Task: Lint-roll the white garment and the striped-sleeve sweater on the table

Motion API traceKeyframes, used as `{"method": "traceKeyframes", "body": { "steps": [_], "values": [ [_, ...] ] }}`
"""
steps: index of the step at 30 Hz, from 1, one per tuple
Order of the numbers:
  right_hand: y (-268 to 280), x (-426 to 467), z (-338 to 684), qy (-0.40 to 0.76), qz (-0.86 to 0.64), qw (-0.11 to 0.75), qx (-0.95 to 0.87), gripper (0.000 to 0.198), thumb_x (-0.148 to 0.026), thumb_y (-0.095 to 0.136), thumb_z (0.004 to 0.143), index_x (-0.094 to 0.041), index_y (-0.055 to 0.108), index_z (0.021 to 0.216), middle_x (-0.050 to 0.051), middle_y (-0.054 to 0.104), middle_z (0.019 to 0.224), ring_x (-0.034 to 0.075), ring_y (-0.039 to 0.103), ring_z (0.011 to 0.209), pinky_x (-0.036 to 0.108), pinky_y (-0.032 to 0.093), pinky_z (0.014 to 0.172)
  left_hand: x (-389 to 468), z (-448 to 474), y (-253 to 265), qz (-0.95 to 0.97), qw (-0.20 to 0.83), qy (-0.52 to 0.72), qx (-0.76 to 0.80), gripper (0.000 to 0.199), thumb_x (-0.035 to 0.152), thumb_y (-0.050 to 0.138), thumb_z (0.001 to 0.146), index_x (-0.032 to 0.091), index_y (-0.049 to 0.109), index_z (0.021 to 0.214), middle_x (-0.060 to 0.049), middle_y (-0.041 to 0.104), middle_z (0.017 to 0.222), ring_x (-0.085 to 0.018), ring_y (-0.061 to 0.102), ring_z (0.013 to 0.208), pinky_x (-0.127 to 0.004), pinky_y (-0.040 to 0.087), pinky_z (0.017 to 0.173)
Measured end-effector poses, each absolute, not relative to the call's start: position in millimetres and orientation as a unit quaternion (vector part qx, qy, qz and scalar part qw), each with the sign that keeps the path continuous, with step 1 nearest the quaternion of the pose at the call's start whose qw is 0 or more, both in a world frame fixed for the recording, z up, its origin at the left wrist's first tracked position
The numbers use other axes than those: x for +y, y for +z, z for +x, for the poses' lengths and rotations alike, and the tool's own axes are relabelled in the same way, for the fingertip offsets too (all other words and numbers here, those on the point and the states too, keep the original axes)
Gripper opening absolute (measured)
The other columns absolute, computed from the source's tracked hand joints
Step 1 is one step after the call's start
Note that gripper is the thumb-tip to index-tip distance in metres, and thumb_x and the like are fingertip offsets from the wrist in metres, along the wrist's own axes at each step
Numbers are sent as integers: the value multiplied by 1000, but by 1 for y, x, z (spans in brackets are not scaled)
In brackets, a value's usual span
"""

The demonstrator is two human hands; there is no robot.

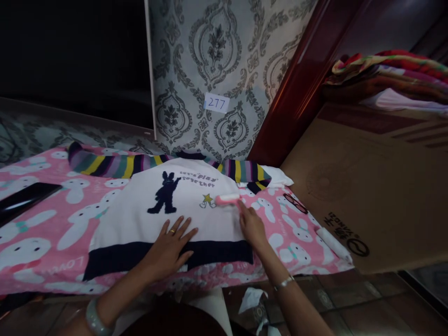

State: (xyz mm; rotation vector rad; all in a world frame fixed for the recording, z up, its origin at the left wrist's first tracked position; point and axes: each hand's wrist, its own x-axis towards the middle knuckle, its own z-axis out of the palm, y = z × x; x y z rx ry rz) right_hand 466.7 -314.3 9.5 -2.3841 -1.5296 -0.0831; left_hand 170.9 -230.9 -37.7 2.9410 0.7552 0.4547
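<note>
A white sweater (126, 214) with striped sleeves, a navy hem and a dark rabbit figure lies spread flat on a pink bunny-print cloth (31, 266). My left hand (171, 247) rests on its lower front with fingers spread, a ring on one finger. Closed around the handle of a pink lint roller (227, 199), my right hand (252, 226) is at the sweater's right side. The roller's white head lies by the yellow star print, seemingly against the fabric.
A black phone (28, 198) lies at the left. Right of the sweater are dark-red-framed glasses (296, 203), a white roll (334, 245) and folded white cloth (278, 176). A large cardboard box (378, 186) bears stacked textiles (392, 77). Behind stands a dark screen (73, 56).
</note>
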Motion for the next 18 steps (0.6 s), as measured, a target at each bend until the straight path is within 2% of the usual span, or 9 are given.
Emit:
{"method": "traceKeyframes", "body": {
  "steps": [3,6,9,12,18],
  "values": [
    [21,-267,450,-7,-847,89,-524,53,-23,36,100,-27,34,153,13,64,112,23,67,92,32,47,78,-233,172,-45,957,23,150,248,55,44,45,96,36,37,150,-5,30,162,-34,27,148,-63,21,116],
    [35,-227,449,6,-845,91,-527,53,-23,37,101,-27,33,154,12,65,117,24,65,103,31,46,83,-232,170,-43,958,16,138,249,57,45,45,96,37,35,151,-5,31,162,-33,27,148,-62,22,116],
    [42,-220,451,9,-843,93,-530,53,-24,41,100,-27,36,152,11,66,119,23,64,106,29,45,84,-232,169,-41,957,15,139,253,57,47,44,96,37,36,151,-5,33,161,-33,28,147,-61,23,116],
    [32,-261,456,-1,-843,83,-531,53,-21,41,99,-30,38,151,10,67,112,22,66,99,29,46,79,-232,169,-42,956,14,152,251,56,47,44,96,38,36,151,-3,32,161,-32,29,147,-59,22,117],
    [2,-423,484,-31,-818,92,-568,52,-22,36,97,-31,45,148,6,67,92,21,69,76,28,49,64,-231,170,-44,955,31,160,248,56,48,45,95,36,39,149,-5,34,160,-34,31,146,-61,24,116]
  ]
}}
